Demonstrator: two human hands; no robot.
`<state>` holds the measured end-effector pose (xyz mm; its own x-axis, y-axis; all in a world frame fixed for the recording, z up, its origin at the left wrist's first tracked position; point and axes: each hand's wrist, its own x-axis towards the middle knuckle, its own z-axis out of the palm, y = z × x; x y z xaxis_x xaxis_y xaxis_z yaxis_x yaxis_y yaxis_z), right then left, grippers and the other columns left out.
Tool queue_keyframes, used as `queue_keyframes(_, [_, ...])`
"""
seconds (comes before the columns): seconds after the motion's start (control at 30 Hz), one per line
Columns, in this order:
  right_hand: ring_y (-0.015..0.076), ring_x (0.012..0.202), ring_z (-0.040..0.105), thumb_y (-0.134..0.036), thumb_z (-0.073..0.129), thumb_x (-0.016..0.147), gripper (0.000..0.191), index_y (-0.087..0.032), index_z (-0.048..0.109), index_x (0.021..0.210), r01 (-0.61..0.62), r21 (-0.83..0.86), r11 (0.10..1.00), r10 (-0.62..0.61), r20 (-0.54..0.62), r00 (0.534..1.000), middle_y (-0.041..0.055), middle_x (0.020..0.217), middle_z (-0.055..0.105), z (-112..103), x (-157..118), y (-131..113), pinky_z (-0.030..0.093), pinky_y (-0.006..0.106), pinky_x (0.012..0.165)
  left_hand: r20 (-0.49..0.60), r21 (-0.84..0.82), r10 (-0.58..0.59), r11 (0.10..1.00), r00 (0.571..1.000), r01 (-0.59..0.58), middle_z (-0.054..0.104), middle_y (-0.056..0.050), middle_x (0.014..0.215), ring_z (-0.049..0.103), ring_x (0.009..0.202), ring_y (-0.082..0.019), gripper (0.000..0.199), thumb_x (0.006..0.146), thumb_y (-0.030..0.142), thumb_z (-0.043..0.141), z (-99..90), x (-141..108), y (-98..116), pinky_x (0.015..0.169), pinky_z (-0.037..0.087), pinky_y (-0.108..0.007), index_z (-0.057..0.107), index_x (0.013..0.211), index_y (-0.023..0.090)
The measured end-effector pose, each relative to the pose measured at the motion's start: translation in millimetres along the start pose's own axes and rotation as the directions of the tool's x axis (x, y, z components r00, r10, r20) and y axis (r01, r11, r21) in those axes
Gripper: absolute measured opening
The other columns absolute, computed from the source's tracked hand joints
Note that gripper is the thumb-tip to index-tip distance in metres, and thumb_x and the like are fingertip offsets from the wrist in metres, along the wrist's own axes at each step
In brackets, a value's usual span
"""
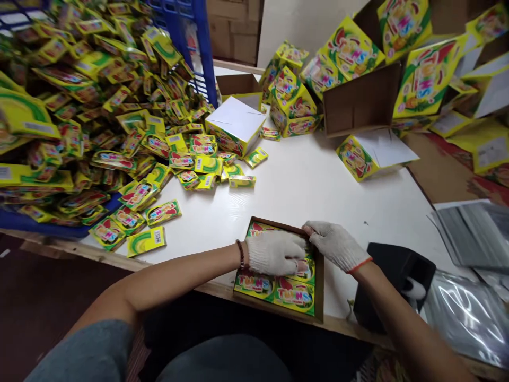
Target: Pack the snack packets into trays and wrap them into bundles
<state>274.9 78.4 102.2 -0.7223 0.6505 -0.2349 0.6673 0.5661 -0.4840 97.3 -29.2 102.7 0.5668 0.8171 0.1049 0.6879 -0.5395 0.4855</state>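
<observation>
An open shallow cardboard box lies at the table's front edge, with small yellow-green "TWINS" packs side by side inside it. My left hand, in a white knitted glove, lies over the middle of the box. Its fingers are stretched across the packs and cover some of them; the thumb tip is partly hidden. At the box's far right corner, my right hand, also gloved, grips the rim between thumb and fingers.
A blue crate overflows with packs onto the table at left. Printed cartons pile up at back right. A white-topped carton stands near the crate. A black tape dispenser and clear plastic sleeves are at right.
</observation>
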Motion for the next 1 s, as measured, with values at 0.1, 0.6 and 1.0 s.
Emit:
queue_keyframes(0.1, [0.0224,0.087,0.063,-0.027,0.044,0.089,0.022,-0.020,0.065,0.093,0.133,0.019,0.991,-0.128,-0.163,0.978,0.0073,0.095,0.068,1,33,-9,0.048,0.035,0.078,-0.374,-0.021,-0.328,0.938,0.867,0.346,0.066,-0.004,0.093,0.060,0.090,-0.019,0.019,0.092,0.028,0.046,-31.3,-37,-43,0.085,0.047,-0.034,0.064,0.089,0.022])
queue_keyframes(0.6, [0.0270,0.093,0.063,-0.017,0.043,0.094,0.032,-0.014,0.062,0.120,0.259,-0.634,0.728,-0.277,0.072,0.958,0.0177,0.108,0.067,22,121,-112,0.041,0.036,0.074,-0.490,-0.479,-0.758,0.646,0.429,0.594,0.069,-0.009,0.109,0.065,0.095,-0.023,0.041,0.088,0.043,0.051,-36.1,-144,-100,0.085,0.052,-0.037,0.060,0.119,0.017])
queue_keyframes(1.0, [0.0334,0.126,0.046,-0.016,0.044,0.095,0.042,-0.030,0.054,0.134,0.556,-0.642,0.527,-0.466,0.329,0.821,0.0121,0.158,0.033,21,145,-81,0.042,0.046,0.089,-0.309,0.136,-0.900,0.277,0.306,0.951,0.047,-0.020,0.132,0.056,0.109,-0.037,0.061,0.084,0.058,0.055,-29.6,-89,-59,0.082,0.050,-0.044,0.051,0.131,0.020])
